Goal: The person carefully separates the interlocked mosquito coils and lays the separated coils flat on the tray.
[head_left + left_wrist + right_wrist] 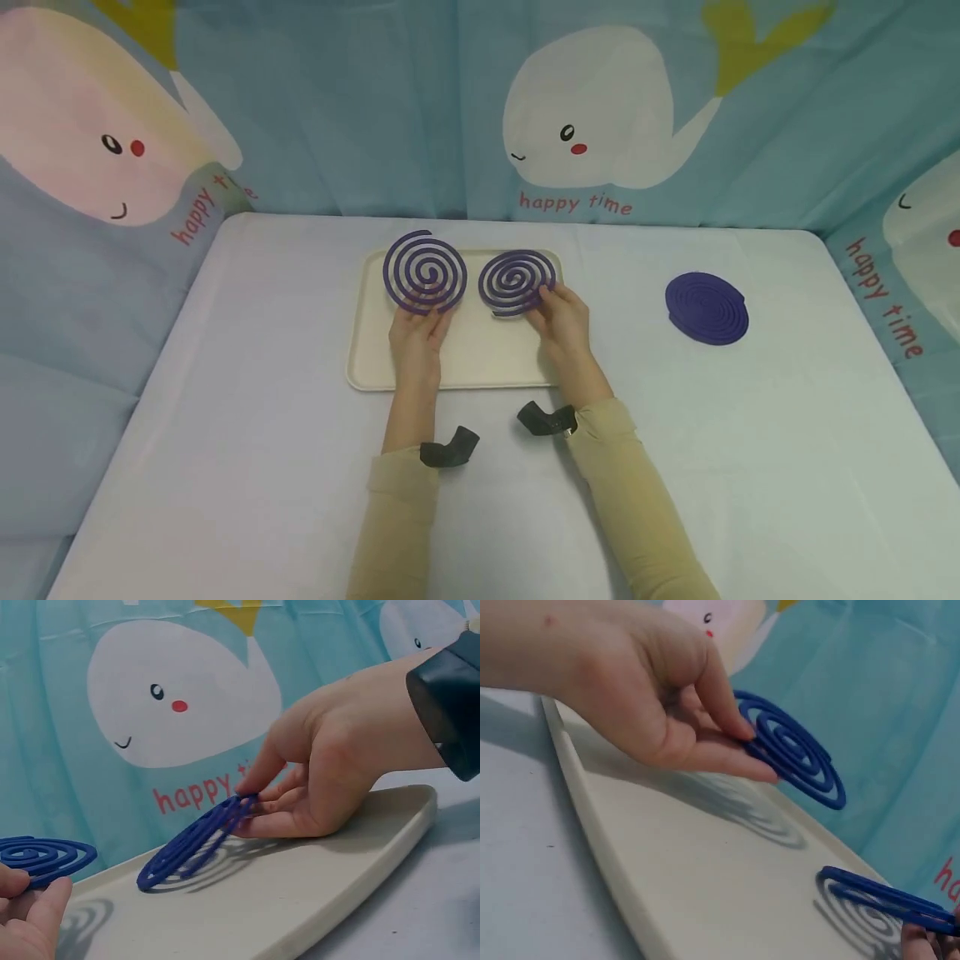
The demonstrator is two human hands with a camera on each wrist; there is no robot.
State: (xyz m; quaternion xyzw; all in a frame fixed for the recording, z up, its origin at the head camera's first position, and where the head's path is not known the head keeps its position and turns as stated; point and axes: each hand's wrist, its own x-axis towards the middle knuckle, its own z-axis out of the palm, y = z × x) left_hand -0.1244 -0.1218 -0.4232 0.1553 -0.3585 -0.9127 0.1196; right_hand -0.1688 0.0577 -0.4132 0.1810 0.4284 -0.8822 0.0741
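Note:
Two purple-blue spiral mosquito coils are held above a cream tray (480, 367). My left hand (415, 337) pinches the near edge of the left coil (430, 272) between thumb and fingers; the right wrist view shows this coil (791, 746) raised and tilted, its shadow below. My right hand (567, 323) pinches the right coil (514, 278) by its right edge. In the left wrist view that coil (191, 844) slants down, its lower edge close to the tray; whether it touches, I cannot tell. Some of the fingers are hidden behind the coils.
Right of the tray, a tightly wound purple mosquito coil disc (707, 308) lies on the white table (225, 417). Behind the table hangs a blue curtain (375, 117) printed with whales. Black wrist cameras (450, 448) sit at both sleeves.

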